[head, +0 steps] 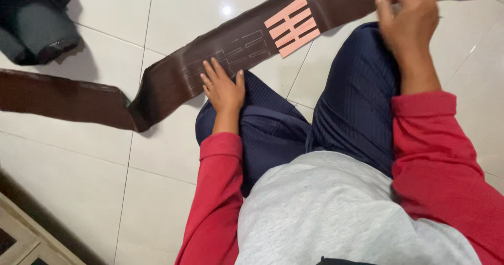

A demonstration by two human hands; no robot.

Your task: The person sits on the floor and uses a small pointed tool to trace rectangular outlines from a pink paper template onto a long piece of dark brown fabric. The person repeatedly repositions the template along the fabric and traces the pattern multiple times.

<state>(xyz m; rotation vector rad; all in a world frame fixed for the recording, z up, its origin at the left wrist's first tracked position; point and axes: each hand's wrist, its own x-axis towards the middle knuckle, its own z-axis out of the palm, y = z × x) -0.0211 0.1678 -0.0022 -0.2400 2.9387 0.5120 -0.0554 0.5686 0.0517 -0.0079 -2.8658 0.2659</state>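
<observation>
Brown strip [173,76], left hand [223,89] flat, right hand [407,16] curled

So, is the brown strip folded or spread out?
Spread out: the brown strip lies flat along the tiled floor, left hand pressing it.

Setting: indoor room, likely a home used for craft work. Evidence: glossy white tiled floor [84,176] serving as work surface; long brown leather-like strip [173,76] spread across it; dark fabric rolls [37,26] at upper left corner.
</observation>
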